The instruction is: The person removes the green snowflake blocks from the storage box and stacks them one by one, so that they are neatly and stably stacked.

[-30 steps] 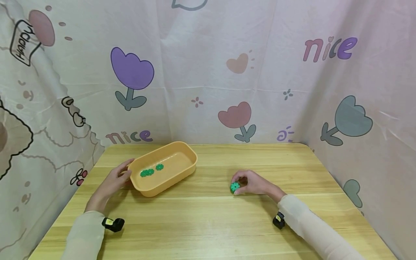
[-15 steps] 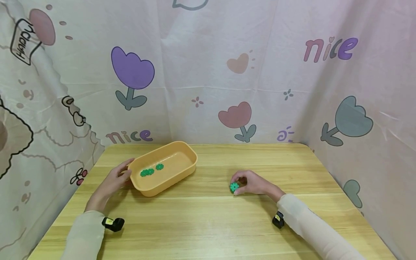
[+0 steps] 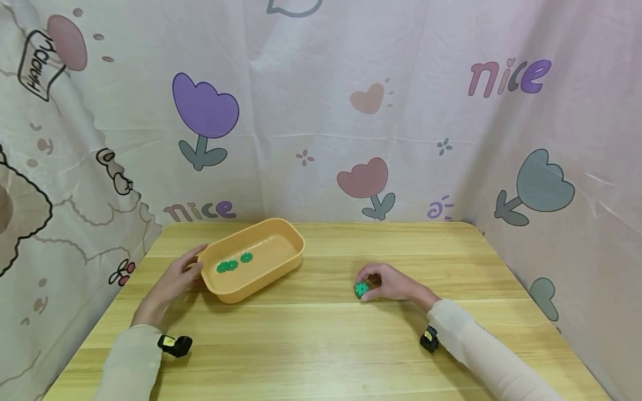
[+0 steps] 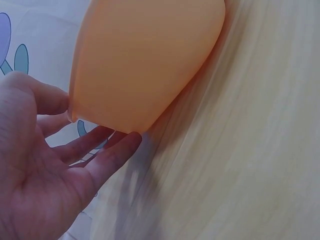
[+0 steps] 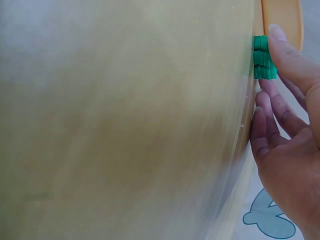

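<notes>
My left hand [image 3: 170,285] holds the near-left end of a yellow plastic box [image 3: 273,253], with fingers spread round its outer wall. In the left wrist view, fingertips [image 4: 131,143] touch the wall [image 4: 145,60] close over the tabletop. Several green flower-shaped discs [image 3: 246,257] lie flat on the floor of the box, two of them overlapping. To the right of the box, my right hand [image 3: 392,282] pinches a short stack of green flower-shaped discs [image 3: 361,289] between thumb and fingers. The right wrist view shows the stacked layers [image 5: 264,57] right at the tabletop, the thumb partly covering them.
Both hands work over a light wooden table [image 3: 321,345]. A printed cloth [image 3: 301,111] with flowers and words hangs behind it and along both sides. Small black cameras are strapped to the left wrist [image 3: 175,346] and the right wrist [image 3: 429,339].
</notes>
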Demonstrator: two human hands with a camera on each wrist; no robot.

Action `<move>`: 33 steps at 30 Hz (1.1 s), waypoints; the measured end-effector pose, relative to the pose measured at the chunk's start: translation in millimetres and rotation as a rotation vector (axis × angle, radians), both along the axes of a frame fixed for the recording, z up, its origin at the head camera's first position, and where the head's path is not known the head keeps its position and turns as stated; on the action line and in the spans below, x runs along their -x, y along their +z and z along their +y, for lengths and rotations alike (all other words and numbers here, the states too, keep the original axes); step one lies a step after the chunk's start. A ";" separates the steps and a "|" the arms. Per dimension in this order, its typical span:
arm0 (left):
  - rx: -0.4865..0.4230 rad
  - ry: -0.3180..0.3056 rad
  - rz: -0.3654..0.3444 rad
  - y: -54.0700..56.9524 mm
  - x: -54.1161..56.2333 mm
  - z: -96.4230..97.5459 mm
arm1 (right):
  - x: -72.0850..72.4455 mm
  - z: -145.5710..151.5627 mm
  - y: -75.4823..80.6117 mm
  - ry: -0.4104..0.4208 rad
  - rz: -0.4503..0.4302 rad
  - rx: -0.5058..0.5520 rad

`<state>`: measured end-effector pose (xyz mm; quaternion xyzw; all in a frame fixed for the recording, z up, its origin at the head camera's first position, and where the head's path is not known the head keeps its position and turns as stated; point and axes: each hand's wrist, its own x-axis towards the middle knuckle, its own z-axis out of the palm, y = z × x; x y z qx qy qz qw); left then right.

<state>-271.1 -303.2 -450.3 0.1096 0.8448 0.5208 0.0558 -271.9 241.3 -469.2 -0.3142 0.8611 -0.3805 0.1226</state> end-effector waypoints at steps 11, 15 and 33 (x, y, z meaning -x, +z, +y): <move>-0.013 -0.005 -0.006 0.4 -0.2 1.0 | 0.5 0.5 -1.8 -0.011 -0.007 -0.008; -0.014 -0.006 -0.004 -0.1 0.2 0.6 | 0.5 0.9 -1.5 -0.009 -0.009 -0.013; 0.028 0.011 -0.020 -0.5 0.2 1.1 | 1.7 2.8 -3.8 0.017 0.005 -0.004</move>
